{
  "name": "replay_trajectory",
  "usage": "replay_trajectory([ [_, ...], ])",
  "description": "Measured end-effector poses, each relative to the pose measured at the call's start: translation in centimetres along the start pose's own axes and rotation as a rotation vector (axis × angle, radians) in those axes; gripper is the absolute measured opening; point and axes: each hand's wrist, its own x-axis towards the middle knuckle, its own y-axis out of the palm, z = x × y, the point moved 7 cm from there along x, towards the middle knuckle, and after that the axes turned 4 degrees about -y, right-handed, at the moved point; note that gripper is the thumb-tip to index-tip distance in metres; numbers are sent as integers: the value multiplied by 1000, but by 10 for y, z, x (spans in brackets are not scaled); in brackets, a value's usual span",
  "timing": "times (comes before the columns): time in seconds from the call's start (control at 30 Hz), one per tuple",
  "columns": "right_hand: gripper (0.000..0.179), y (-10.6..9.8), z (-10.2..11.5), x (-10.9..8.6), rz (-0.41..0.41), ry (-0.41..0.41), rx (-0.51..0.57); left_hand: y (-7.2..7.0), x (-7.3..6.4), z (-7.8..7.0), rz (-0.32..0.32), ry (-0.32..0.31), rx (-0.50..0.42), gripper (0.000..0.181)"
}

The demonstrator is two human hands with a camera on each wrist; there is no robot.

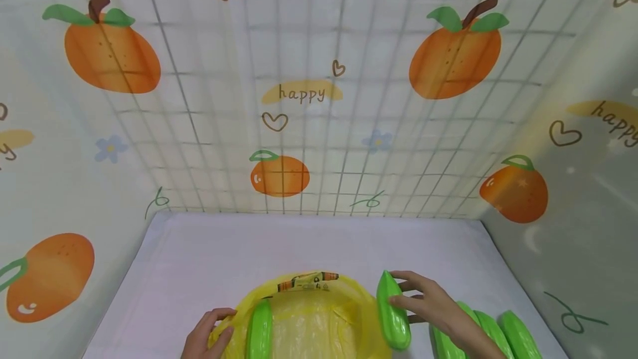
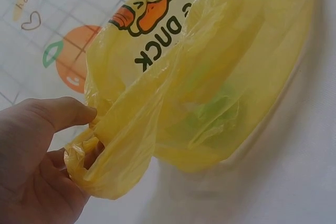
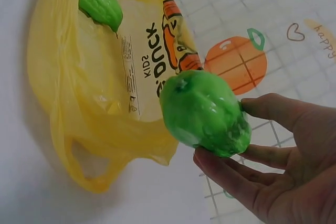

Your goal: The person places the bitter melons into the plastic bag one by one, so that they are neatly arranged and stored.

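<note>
My left hand [image 1: 206, 336] grips one handle of a yellow plastic bag [image 1: 368, 306] and holds its left side, thumb and fingers around the film [image 2: 123, 153]. A duck face and lettering are printed on the bag, whose mouth gapes. Inside lies one long green vegetable [image 1: 260, 330], also showing in the right wrist view. Just right of the bag's mouth, my right hand [image 1: 430, 299] holds a second glossy green, ridged vegetable [image 1: 394, 314] between thumb and fingers. Its blunt end faces the camera in the right wrist view, above the bag's free handle [image 3: 97, 179].
Several more green vegetables [image 1: 519, 332] lie side by side on the white table [image 1: 199, 248] at the right, partly behind my right forearm. Walls of cloth printed with oranges [image 1: 280, 176] and a grid enclose the table at the back and both sides.
</note>
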Motion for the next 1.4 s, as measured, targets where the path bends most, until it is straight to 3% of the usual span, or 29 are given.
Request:
replay_trajectory([
  [0.33, 69, 13, 19, -4, 112, -110, 75, -3, 1, -2, -47, 36, 9, 20],
  [0.57, 68, 26, 27, -5, 158, -109, 94, -3, 0, -2, -38, 26, 13, 20],
  [0.8, 65, 40, 37, -6, 227, -162, 153, -2, 2, 0, -9, -3, -3, 21],
  [1.07, 63, 65, 41, -6, 317, -160, 195, 0, 2, 1, -9, -11, -5, 21],
  [1.4, 63, 92, 43, 3, 371, -146, 215, -1, 0, -1, -15, -5, 9, 20],
])
